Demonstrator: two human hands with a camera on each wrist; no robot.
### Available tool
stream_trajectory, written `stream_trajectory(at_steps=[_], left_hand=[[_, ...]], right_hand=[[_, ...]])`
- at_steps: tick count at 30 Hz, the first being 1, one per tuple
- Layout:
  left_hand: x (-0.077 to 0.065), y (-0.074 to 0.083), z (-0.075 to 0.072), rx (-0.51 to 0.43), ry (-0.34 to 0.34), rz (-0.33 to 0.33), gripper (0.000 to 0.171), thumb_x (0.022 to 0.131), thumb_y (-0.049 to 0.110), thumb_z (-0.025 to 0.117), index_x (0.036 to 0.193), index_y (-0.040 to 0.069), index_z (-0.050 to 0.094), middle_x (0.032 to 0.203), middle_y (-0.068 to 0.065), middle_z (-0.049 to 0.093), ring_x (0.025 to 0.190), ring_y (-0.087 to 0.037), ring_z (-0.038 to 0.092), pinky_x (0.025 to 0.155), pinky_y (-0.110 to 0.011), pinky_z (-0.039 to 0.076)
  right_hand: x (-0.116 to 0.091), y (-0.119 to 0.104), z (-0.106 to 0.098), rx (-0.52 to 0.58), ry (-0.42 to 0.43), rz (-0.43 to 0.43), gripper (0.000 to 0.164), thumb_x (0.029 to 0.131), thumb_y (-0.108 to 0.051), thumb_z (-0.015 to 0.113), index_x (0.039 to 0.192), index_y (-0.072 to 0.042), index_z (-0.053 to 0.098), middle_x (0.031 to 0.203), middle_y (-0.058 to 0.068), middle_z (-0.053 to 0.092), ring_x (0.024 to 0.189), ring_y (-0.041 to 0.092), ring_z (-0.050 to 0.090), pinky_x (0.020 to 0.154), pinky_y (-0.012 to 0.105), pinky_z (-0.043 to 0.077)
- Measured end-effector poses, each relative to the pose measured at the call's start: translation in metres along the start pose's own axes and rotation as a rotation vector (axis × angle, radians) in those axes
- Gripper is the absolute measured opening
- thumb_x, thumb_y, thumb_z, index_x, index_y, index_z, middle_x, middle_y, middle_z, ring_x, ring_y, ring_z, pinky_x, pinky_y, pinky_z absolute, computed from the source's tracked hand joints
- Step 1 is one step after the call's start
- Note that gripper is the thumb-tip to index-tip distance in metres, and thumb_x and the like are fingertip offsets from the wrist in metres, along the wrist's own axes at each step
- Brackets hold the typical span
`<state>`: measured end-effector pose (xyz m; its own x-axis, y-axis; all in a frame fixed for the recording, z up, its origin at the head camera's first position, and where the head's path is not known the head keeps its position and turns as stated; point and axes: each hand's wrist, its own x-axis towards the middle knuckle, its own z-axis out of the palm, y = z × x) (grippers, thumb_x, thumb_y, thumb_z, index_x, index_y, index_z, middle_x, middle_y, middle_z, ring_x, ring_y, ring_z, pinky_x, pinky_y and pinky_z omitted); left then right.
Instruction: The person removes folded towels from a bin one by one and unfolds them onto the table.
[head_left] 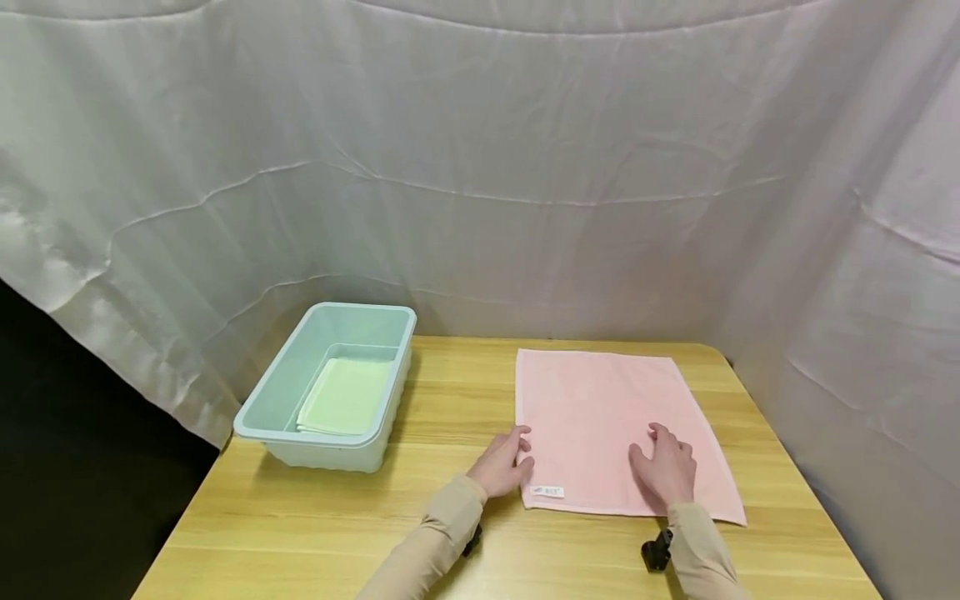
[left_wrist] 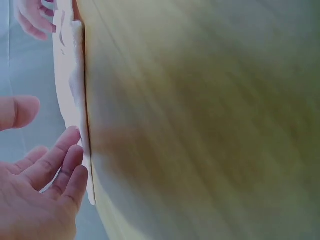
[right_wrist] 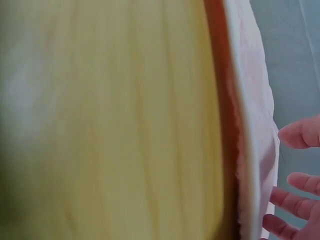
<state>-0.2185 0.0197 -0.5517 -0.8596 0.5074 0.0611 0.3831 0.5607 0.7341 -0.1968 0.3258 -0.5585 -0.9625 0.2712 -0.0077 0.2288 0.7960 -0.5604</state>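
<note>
Our bin (head_left: pixel 326 456) already holds folded green cloth (head_left: pixel 348 396); our pink towel (head_left: pixel 588 408) lies unfolded, left hand (head_left: pixel 500 467) and right hand (head_left: pixel 669 472) with fingers apart.

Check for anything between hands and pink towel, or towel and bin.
Nothing visible stands between the pink towel and the left hand, at its left edge, or the right hand, over its right part. Between towel and bin: some tabletop, the left hand, and the bin's raised side wall.
</note>
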Motion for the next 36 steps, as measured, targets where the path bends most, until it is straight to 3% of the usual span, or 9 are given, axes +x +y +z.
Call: stream_trajectory(at_steps=[6, 11, 18, 21, 30, 36], left_hand=[[0.002, 0.003, 0.002, 0.004, -0.056, 0.003, 0.054, 0.098, 0.019, 0.055, 0.147, 0.002, 0.039, 0.132, -0.014, 0.065, 0.128, -0.035, 0.057, 0.113, -0.047, 0.045], [0.009, 0.008, 0.006, 0.017, -0.12, -0.008, 0.056, 0.1, 0.023, 0.054, 0.149, 0.006, 0.036, 0.144, -0.013, 0.059, 0.136, -0.035, 0.053, 0.117, -0.045, 0.042], [0.022, 0.015, 0.017, 0.088, -0.119, 0.046, 0.055, 0.098, 0.024, 0.056, 0.147, 0.005, 0.04, 0.133, -0.009, 0.06, 0.112, -0.018, 0.061, 0.105, -0.029, 0.05], [0.027, 0.018, 0.021, 0.109, -0.126, 0.05, 0.055, 0.098, 0.025, 0.056, 0.147, 0.005, 0.04, 0.131, -0.007, 0.059, 0.111, -0.014, 0.06, 0.105, -0.025, 0.049], [0.041, 0.028, 0.031, 0.102, -0.177, 0.022, 0.057, 0.101, 0.027, 0.053, 0.151, 0.006, 0.034, 0.142, -0.006, 0.059, 0.134, -0.025, 0.054, 0.116, -0.032, 0.042], [0.047, 0.038, 0.034, 0.176, -0.196, 0.03, 0.057, 0.101, 0.028, 0.052, 0.151, 0.007, 0.034, 0.146, -0.006, 0.059, 0.138, -0.019, 0.054, 0.126, -0.04, 0.028]], right_hand=[[0.002, 0.006, -0.005, -0.042, -0.042, 0.025, 0.072, 0.098, -0.034, 0.05, 0.152, 0.007, 0.028, 0.148, 0.031, 0.043, 0.135, 0.056, 0.032, 0.111, 0.069, 0.028], [0.006, 0.012, -0.016, 0.003, -0.078, 0.073, 0.076, 0.098, -0.033, 0.05, 0.155, 0.007, 0.02, 0.153, 0.031, 0.036, 0.14, 0.055, 0.027, 0.114, 0.068, 0.027], [0.017, 0.023, -0.026, 0.015, -0.089, 0.112, 0.077, 0.099, -0.033, 0.049, 0.154, 0.009, 0.017, 0.154, 0.034, 0.033, 0.138, 0.056, 0.032, 0.114, 0.066, 0.032], [0.022, 0.031, -0.029, 0.019, -0.1, 0.121, 0.078, 0.099, -0.034, 0.049, 0.154, 0.009, 0.015, 0.155, 0.035, 0.031, 0.139, 0.056, 0.032, 0.115, 0.065, 0.032], [0.038, 0.055, -0.04, 0.014, -0.14, 0.124, 0.084, 0.1, -0.039, 0.046, 0.154, 0.013, 0.009, 0.157, 0.037, 0.024, 0.14, 0.057, 0.029, 0.117, 0.062, 0.029], [0.045, 0.064, -0.048, 0.017, -0.181, 0.124, 0.087, 0.1, -0.041, 0.044, 0.154, 0.015, 0.003, 0.159, 0.038, 0.018, 0.142, 0.058, 0.024, 0.119, 0.063, 0.025]])
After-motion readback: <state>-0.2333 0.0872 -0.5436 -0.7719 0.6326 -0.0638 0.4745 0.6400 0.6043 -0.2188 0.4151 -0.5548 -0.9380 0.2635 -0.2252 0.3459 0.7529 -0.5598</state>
